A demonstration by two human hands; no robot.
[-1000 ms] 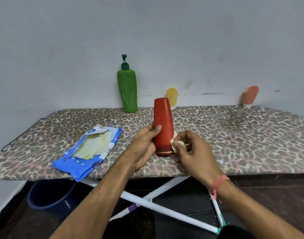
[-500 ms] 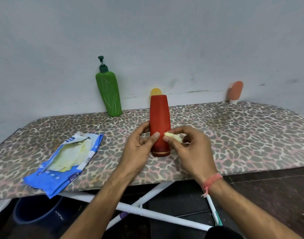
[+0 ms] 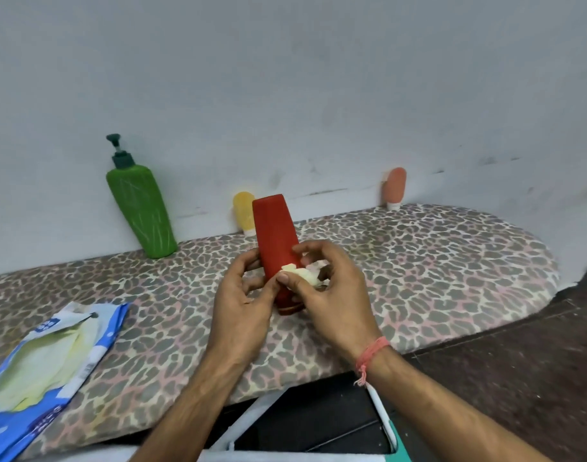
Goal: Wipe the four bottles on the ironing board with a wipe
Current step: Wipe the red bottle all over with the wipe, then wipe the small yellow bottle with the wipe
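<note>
Red bottle (image 3: 276, 243) is stood cap-down at centre of the ironing board (image 3: 435, 261), tilted slightly. It is gripped low down by the left hand (image 3: 243, 300), fingers curled round it. A crumpled wipe (image 3: 303, 273) is pinched in the right hand (image 3: 332, 295) and pressed against the bottle's lower body. Green pump bottle (image 3: 142, 208) at 10 o'clock, yellow bottle (image 3: 243, 208) just behind at 12, orange bottle (image 3: 394, 186) at 2, all against the wall. Wipes pack (image 3: 48, 371) at 8 o'clock, flap open.

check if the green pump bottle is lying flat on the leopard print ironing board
No, the green plastic pump bottle stands upright on the leopard-print ironing board, at its far edge by the wall.
</note>
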